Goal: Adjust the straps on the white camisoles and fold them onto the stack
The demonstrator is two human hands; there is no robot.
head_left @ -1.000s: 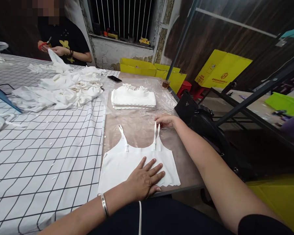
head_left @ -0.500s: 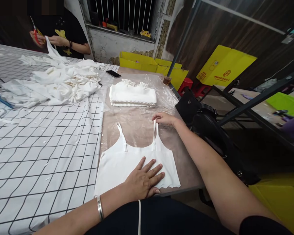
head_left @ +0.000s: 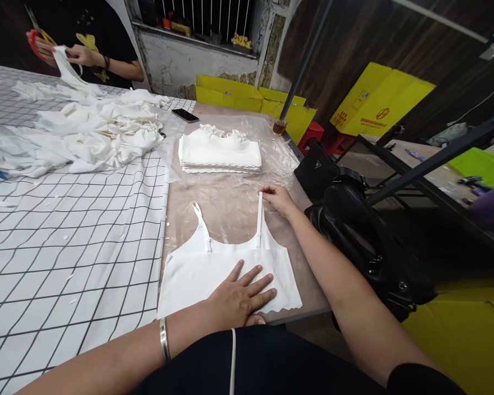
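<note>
A white camisole top with a scalloped hem lies flat on the brown tabletop in front of me. Spread on its lower right part, my left hand presses down with the fingers apart. My right hand pinches the upper end of the right shoulder strap and holds it straight. The left strap lies loose in a loop with a small twist. Beyond the top sits a neat stack of folded white tops on clear plastic film.
A heap of white garments lies on the checked cloth at left. Behind it, a person's hands hold red-handled scissors and white fabric. A phone, a cup and a black bag are nearby.
My right hand has drawn the right strap straight, its two sides now lying together instead of apart. My left hand stays flat on the top. The view has shifted slightly.
</note>
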